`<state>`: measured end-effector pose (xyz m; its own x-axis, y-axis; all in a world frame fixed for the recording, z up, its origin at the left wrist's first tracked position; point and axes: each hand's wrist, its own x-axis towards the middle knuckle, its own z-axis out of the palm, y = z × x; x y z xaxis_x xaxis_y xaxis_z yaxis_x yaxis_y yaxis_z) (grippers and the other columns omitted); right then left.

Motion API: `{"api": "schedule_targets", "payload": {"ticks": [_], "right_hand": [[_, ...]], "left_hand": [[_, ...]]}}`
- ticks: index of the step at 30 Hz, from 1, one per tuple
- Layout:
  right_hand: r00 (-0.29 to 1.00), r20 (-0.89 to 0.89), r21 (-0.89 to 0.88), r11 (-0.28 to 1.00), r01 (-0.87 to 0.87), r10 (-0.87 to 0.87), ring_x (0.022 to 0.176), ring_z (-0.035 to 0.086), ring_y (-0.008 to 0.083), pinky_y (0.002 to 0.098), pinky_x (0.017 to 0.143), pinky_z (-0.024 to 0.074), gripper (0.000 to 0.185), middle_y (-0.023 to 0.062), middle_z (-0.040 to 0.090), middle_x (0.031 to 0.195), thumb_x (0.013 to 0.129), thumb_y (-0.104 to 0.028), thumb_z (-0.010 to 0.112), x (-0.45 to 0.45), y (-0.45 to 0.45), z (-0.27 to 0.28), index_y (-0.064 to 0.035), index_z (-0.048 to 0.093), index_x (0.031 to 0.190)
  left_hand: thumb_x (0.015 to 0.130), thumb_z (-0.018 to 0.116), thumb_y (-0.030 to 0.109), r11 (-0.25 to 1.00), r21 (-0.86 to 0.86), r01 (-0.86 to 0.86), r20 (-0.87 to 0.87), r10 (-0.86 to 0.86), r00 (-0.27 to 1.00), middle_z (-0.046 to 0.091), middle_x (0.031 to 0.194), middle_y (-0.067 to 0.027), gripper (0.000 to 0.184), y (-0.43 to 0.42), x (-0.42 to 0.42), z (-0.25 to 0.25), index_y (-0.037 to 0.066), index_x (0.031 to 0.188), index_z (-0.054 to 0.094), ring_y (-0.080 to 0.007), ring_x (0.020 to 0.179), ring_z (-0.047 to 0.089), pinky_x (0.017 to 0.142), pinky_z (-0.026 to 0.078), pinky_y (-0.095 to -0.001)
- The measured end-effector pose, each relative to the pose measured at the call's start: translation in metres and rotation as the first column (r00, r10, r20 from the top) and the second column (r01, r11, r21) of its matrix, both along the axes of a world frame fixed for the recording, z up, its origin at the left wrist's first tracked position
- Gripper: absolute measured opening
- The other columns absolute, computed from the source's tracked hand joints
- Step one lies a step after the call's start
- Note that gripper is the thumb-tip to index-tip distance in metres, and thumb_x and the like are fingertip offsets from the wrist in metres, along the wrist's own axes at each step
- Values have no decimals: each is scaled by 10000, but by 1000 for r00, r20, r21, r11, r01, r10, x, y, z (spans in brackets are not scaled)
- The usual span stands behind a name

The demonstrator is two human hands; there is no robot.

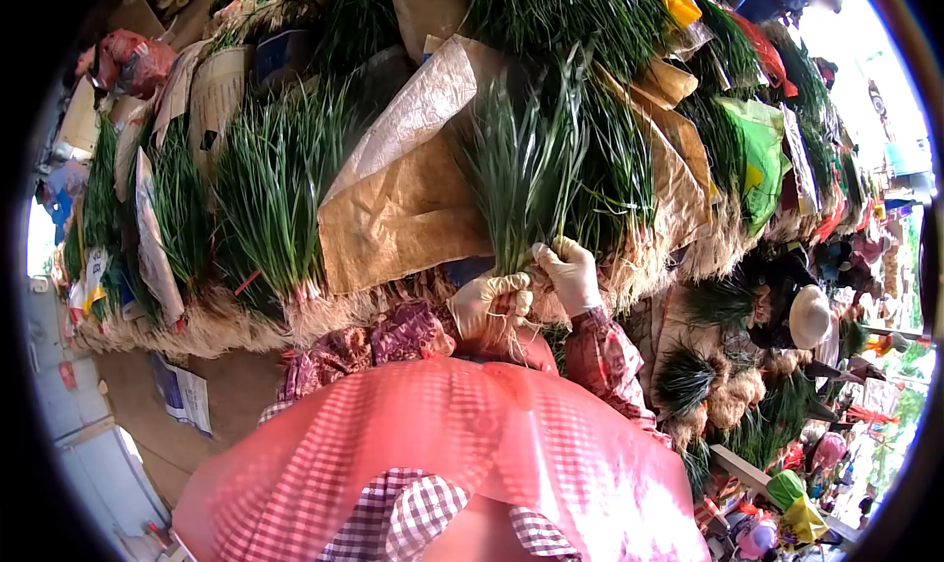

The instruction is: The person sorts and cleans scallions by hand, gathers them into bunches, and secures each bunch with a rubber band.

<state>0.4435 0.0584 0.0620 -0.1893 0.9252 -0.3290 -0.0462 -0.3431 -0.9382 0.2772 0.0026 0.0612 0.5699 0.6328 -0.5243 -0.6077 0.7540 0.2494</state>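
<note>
My left hand point(489, 309), in a pale glove, is wrapped round the base of a bunch of chive-like plants point(521, 169). Their long dark green leaves point up and away from me, and pale roots point(509, 338) hang below the fist. Close beside it, my right hand point(570, 275), gloved too, is closed in a pinch at the right edge of the bunch. Slim stems seem to rise from its fingertips, though what exactly it grips is partly hidden. Behind the bunch lies a brown paper-like sheet point(403, 218).
More rooted green bundles point(280, 188) are stacked left and right, with brown sheets point(678, 159) and a green bag point(755, 159) between them. A pink translucent apron point(442, 434) covers my lap. At right, a person in a pale hat point(809, 317) is near other bundles point(685, 380).
</note>
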Motion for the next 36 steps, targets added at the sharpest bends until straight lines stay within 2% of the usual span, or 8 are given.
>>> {"api": "schedule_targets", "payload": {"ticks": [5, 7, 11, 19, 24, 32, 34, 36], "right_hand": [[891, 412, 116, 981, 155, -190, 508, 570, 49, 188, 379, 416, 120, 39, 676, 834, 926, -156, 580, 75, 22, 19, -59, 642, 959], [948, 299, 57, 994, 95, -108, 534, 601, 66, 199, 444, 450, 153, 45, 678, 844, 930, -174, 575, 72, 27, 21, -38, 627, 979], [627, 760, -93, 983, -157, 172, 555, 618, 94, 245, 515, 485, 243, 77, 653, 754, 917, -275, 591, 43, 59, -11, -47, 655, 972], [994, 89, -168, 984, -52, 68, 519, 516, 48, 193, 490, 419, 170, 26, 645, 746, 876, -180, 633, 6, 23, 13, -25, 668, 939], [977, 105, -131, 972, 197, -184, 446, 418, 25, 189, 362, 322, 135, -47, 554, 653, 937, -135, 552, 59, 19, 15, -95, 667, 996], [600, 800, 53, 995, -84, 8, 456, 495, 57, 226, 433, 413, 283, -19, 552, 590, 829, -332, 692, 26, 47, -27, -65, 610, 785], [912, 409, -117, 989, 91, -35, 442, 455, 40, 205, 412, 364, 231, -35, 536, 574, 851, -279, 670, 31, 45, -14, -60, 624, 793], [991, -7, -217, 967, 132, -136, 430, 388, 16, 172, 390, 275, 148, -63, 518, 577, 882, -176, 625, 41, 34, -12, -34, 666, 893]], "left_hand": [[935, 553, 188, 992, 117, -48, 26, 46, 999, 603, 775, -47, 260, -5, -20, 5, 26, 1139, 541, -132, 692, 603, 588, 519, -304], [925, 571, 178, 995, 88, -53, -60, 59, 996, 603, 816, -40, 262, -4, -19, 3, 27, 1137, 547, -127, 712, 602, 612, 521, -289], [872, 597, 41, 976, 213, -39, -228, 88, 970, 590, 839, -29, 214, 7, -6, -37, 28, 1085, 585, -116, 741, 593, 645, 520, -284], [850, 663, 56, 888, 457, -49, -409, 258, 875, 665, 971, -33, 185, 24, 17, -47, 46, 1032, 633, -111, 865, 614, 807, 488, -253], [836, 662, 30, 954, 252, -161, -455, 264, 851, 667, 887, -29, 89, 24, -2, -60, 61, 917, 643, -100, 723, 609, 673, 503, -246], [821, 657, -9, 943, 310, -117, -573, 284, 769, 653, 829, -23, 134, 34, 16, -83, 63, 931, 632, -112, 715, 602, 663, 495, -252], [830, 655, -2, 934, 332, -132, -542, 303, 784, 660, 842, -24, 134, 34, 14, -72, 64, 945, 637, -116, 740, 609, 677, 499, -254], [836, 655, 8, 936, 323, -138, -504, 294, 812, 667, 865, -24, 135, 30, 13, -64, 66, 957, 640, -118, 764, 616, 692, 503, -255]]}}
